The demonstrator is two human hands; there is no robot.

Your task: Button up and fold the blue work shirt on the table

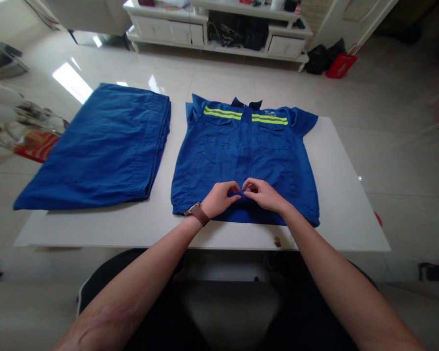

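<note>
Here, your left hand (pixel 219 199) and right hand (pixel 265 195) sit close together at the lower front of the blue jacket (pixel 272 168), fingers (pixel 234 185) nearly closed, pinching its cloth. The jacket lies front up on the white tabletop (pixel 346 195), just beside a folded blue garment (pixel 106 146).

Matt cloth jacket (pixel 272 158) and folded garment (pixel 106 141), smooth table (pixel 95 229), glossy floor (pixel 175 73)

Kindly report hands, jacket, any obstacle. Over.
Left hand and right hand pinching blue jacket, lower middle. Front up on table. Folded blue cloth at left, not blocking.
</note>
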